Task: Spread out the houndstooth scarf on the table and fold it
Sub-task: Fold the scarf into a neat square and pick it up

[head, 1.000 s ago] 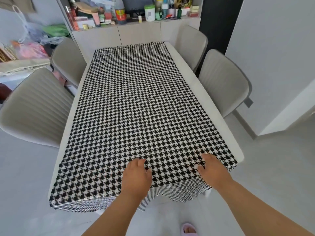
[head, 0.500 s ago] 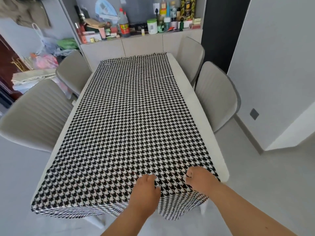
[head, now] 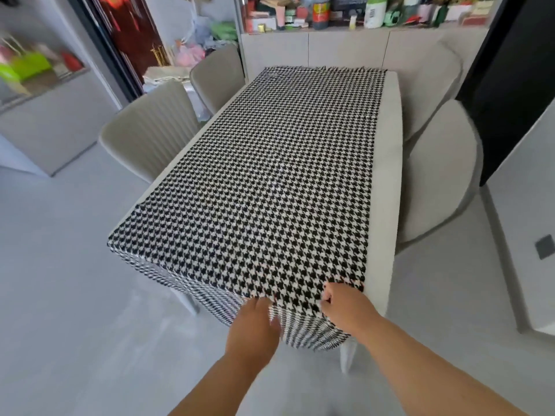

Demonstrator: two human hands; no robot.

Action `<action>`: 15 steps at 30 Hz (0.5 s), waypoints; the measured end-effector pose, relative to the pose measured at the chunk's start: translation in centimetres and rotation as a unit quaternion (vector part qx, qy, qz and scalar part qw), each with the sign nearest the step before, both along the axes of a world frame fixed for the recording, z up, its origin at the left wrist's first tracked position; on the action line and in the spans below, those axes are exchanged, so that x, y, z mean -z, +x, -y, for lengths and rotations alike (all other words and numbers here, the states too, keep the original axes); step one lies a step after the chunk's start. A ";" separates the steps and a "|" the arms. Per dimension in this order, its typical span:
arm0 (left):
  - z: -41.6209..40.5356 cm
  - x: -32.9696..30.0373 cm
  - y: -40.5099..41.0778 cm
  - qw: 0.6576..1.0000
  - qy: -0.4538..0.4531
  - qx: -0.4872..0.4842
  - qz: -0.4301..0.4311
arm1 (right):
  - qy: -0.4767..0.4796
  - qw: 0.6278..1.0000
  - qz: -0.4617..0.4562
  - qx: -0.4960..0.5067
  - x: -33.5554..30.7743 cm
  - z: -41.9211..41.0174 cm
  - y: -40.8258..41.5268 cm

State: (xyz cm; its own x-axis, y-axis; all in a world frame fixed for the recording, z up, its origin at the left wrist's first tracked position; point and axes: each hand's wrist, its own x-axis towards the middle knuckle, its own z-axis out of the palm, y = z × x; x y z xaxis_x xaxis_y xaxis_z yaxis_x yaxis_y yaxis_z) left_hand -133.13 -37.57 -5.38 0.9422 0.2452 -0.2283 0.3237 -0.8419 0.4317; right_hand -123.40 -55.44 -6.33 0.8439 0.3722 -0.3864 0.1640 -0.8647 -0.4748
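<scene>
Nearest the camera, two bare forearms reach in from the bottom edge toward the near end of the worktop [head: 387, 181]. The left hand [head: 255, 328] sits at the near edge with its back up and its fingers [head: 264, 304] stretched forward against the cloth where it turns over the edge; they look released, though motion blur hides whether any cloth is pinched beneath them. The right hand [head: 345, 307] is just beside it, near the worktop's right corner, its fingers [head: 329, 295] curled in and grasping the fabric at the edge.

The houndstooth scarf [head: 270, 175] lies spread flat along almost the whole length of the worktop, black and white checks facing up. Its near end hangs over the near edge in front of the hands, and its near left corner droops over the left side. A bare pale strip of worktop runs along the scarf's right side. The far end, with a short fringe, reaches the far edge.

Grey padded chairs [head: 150, 142] stand on both sides, two on the left and two on the right. Beyond the worktop's far end is a low cabinet [head: 345, 49] crowded with bottles, jars and boxes, too blurred to tell apart
</scene>
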 end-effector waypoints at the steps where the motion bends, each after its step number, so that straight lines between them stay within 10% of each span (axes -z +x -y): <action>1: 0.0 0.2 -0.7 1.000 -0.002 -0.013 -0.005 | 0.007 1.000 0.011 0.000 0.2 -0.1 -0.6; 8: -0.2 2.7 -4.0 0.995 -0.038 -0.088 -0.035 | 0.057 0.997 0.055 0.006 2.7 -0.4 -5.2; 15: 0.4 7.1 -6.6 0.988 -0.094 -0.097 -0.079 | 0.046 0.972 -0.110 0.204 10.0 1.8 -8.1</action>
